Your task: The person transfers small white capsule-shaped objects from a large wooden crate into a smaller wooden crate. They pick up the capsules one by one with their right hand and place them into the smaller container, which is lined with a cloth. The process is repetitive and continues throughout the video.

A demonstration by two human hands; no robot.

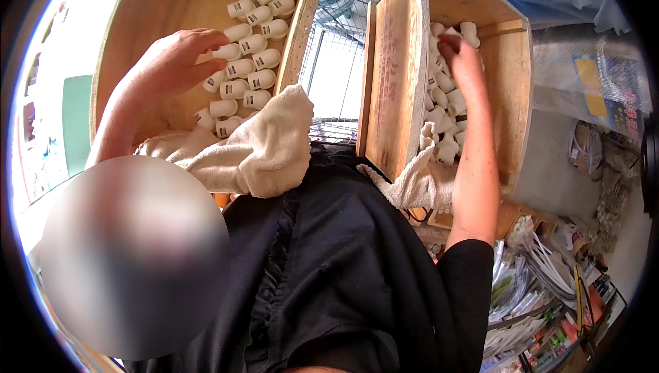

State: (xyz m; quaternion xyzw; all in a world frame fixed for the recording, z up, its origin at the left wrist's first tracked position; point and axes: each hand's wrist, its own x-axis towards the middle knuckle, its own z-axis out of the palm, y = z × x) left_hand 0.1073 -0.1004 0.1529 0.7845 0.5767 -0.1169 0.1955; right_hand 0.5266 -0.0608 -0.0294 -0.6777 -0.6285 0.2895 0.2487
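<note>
My left hand (180, 61) is over the left wooden box (147, 23), thumb and fingers apart on either side of a small white rounded cup (226, 52); whether they touch it I cannot tell. Several similar cups, rounded at one end and with dark labels, lie in slanting rows beside that hand. In the right wooden box (511, 85), my right hand (458, 47) reaches into a loose pile of white cups (439, 98). Its fingers are bent together on a white cup (449, 32) at the far end of the pile, partly hidden by the fingertips.
A beige cloth (268, 146) drapes over the near edge of the left box, and another cloth (415, 181) over the right one. Between the boxes stands a wire rack (333, 64). Shelving with bundled goods (542, 277) is at the lower right. A blurred disc covers the lower left.
</note>
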